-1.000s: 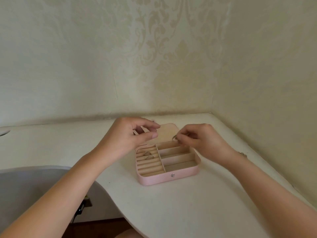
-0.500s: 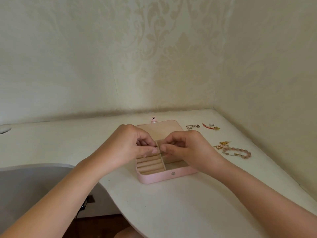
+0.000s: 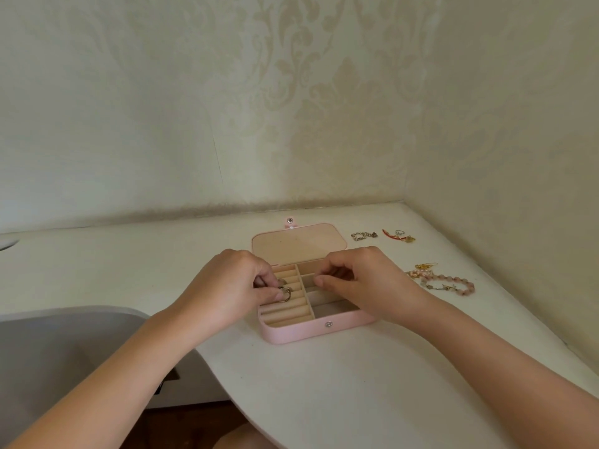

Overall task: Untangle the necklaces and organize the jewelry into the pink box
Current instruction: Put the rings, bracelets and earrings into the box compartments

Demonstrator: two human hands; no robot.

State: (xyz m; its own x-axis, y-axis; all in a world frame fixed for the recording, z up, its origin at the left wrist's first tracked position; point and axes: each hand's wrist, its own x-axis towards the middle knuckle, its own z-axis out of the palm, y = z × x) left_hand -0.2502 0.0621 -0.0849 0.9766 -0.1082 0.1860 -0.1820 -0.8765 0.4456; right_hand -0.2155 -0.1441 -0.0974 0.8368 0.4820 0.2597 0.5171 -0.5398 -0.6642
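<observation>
1. The jewelry box (image 3: 291, 333) sits open on the tabletop (image 3: 324, 384), its lid (image 3: 298, 243) lying flat behind it.
2. The left hand (image 3: 227, 286) holds a ring (image 3: 285, 294) over the box's left slots.
3. The right hand (image 3: 366, 280) is over the right compartments.
4. A beaded bracelet (image 3: 453, 283) lies right of the box.
5. A chain bracelet (image 3: 363, 235) lies right of the lid.

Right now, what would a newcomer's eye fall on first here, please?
The open pink box sits mid-table, the right hand over its right compartments. The left hand pinches a ring at the slots in its left half. A pink beaded bracelet and other loose pieces lie to its right.
</observation>
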